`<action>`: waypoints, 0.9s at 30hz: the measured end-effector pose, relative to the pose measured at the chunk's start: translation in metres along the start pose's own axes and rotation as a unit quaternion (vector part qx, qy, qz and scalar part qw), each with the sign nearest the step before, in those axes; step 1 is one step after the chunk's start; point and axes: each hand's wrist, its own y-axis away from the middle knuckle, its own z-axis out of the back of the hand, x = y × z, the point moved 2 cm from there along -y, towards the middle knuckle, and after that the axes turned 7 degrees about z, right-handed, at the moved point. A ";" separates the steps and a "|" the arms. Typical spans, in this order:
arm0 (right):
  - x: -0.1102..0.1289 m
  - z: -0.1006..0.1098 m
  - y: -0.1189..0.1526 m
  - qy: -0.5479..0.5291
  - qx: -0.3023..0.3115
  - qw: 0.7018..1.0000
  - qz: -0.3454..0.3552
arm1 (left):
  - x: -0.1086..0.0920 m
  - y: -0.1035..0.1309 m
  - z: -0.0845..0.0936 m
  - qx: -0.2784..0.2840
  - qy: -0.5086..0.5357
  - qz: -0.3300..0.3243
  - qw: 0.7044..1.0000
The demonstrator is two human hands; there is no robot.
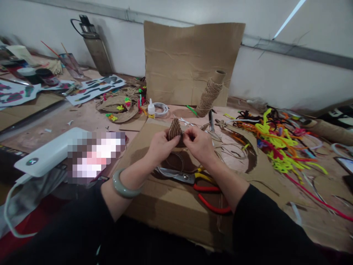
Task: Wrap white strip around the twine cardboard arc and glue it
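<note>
Between my hands, above the cardboard, is a small brown piece covered in rows of twine point(175, 129). My left hand point(162, 145) grips it from the left, thumb across its lower edge. At its right side my right hand point(200, 143) is closed in a pinch; whatever the fingertips hold is hidden. Below lie scissors point(187, 178) with red and yellow handles, partly covered by my right forearm. A loop of thin cord point(176, 162) rests by the blades. Behind my right hand leans a cone-like spool of twine point(209, 94).
A small glue bottle point(151, 109) stands behind my hands, near twine pieces with bright flowers point(118, 108). Colourful pipe cleaners point(275, 143) are heaped at right. A white power bank point(49, 151) and a blurred phone lie left. An upright cardboard sheet point(190, 59) stands at the back.
</note>
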 end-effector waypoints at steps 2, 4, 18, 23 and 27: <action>0.000 0.000 0.000 -0.004 -0.001 1.000 -0.001 | 0.000 0.000 0.000 -0.001 0.002 0.007 1.000; -0.001 0.000 -0.001 -0.007 -0.001 1.000 -0.005 | 0.000 0.000 0.000 0.000 0.006 0.009 1.000; -0.006 0.002 -0.001 -0.009 -0.027 1.000 -0.008 | 0.008 -0.005 0.001 -0.020 0.076 0.055 0.995; -0.011 0.006 -0.003 0.006 -0.045 0.999 -0.024 | 0.012 -0.010 0.002 -0.037 0.133 0.081 0.987; -0.017 0.010 -0.006 0.012 -0.067 0.997 -0.028 | 0.016 -0.015 0.003 -0.058 0.189 0.096 0.975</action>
